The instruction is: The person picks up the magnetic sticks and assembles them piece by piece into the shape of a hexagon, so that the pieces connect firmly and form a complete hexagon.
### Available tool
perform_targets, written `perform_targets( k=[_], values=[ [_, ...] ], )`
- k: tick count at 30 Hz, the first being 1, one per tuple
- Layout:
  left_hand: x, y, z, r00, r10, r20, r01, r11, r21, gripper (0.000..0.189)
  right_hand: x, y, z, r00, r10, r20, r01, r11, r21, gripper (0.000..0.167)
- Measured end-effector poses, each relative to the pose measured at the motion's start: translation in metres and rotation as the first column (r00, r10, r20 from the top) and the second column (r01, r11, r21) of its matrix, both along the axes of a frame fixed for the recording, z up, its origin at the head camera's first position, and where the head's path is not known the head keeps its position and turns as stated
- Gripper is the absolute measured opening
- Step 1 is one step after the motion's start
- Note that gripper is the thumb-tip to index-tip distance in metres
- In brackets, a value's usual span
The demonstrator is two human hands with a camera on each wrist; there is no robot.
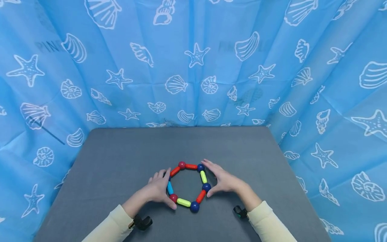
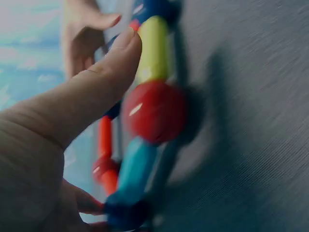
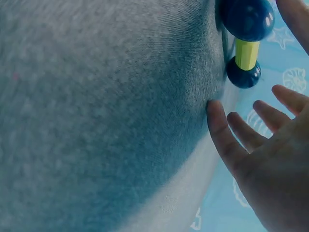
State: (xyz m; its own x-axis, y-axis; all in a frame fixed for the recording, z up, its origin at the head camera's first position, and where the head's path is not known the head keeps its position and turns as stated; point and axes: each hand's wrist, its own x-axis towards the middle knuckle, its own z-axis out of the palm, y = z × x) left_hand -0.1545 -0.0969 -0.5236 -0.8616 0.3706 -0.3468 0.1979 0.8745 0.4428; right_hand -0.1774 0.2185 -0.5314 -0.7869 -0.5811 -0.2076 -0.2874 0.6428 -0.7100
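Note:
A closed ring of coloured rods and balls lies on the grey table, with red rods, yellow-green rods and a light blue rod joined by red and dark blue balls. My left hand spans the ring's left side, fingers spread. Its thumb lies by a red ball and yellow-green rod, while its fingertips reach a dark blue ball. On the right side, my right hand curves loosely, spread fingers beside the dark blue balls and nothing gripped.
The grey cloth-covered table extends around the ring. A blue curtain with white shells and starfish hangs behind and along both sides. Each wrist wears a black strap-on device.

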Motion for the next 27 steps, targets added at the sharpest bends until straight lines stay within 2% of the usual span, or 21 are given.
perform_targets(
  k=[5, 10, 14, 19, 27],
  values=[
    [0.004, 0.012, -0.019, 0.997, -0.020, -0.076, 0.021, 1.000, 0.017, 0.148, 0.001, -0.007, 0.004, 1.000, 0.028, -0.004, -0.028, 0.996, 0.081, 0.124],
    [-0.005, 0.012, -0.029, 0.990, -0.043, -0.137, 0.057, 0.993, 0.103, 0.132, 0.002, -0.008, 0.004, 0.999, 0.009, -0.033, -0.005, 0.991, 0.134, 0.118],
    [-0.013, 0.007, -0.034, 0.987, -0.068, -0.146, 0.095, 0.977, 0.189, 0.120, 0.002, -0.006, 0.003, 0.998, -0.015, -0.064, 0.024, 0.989, 0.143, 0.114],
    [-0.018, 0.001, -0.044, 0.985, -0.083, -0.153, 0.122, 0.956, 0.268, 0.120, 0.002, -0.002, 0.001, 0.997, -0.017, -0.069, 0.027, 0.989, 0.147, 0.111],
    [-0.025, -0.003, -0.053, 0.981, -0.102, -0.163, 0.144, 0.950, 0.278, 0.120, -0.001, 0.003, -0.005, 0.998, -0.011, -0.065, 0.019, 0.993, 0.118, 0.115]
  ],
)
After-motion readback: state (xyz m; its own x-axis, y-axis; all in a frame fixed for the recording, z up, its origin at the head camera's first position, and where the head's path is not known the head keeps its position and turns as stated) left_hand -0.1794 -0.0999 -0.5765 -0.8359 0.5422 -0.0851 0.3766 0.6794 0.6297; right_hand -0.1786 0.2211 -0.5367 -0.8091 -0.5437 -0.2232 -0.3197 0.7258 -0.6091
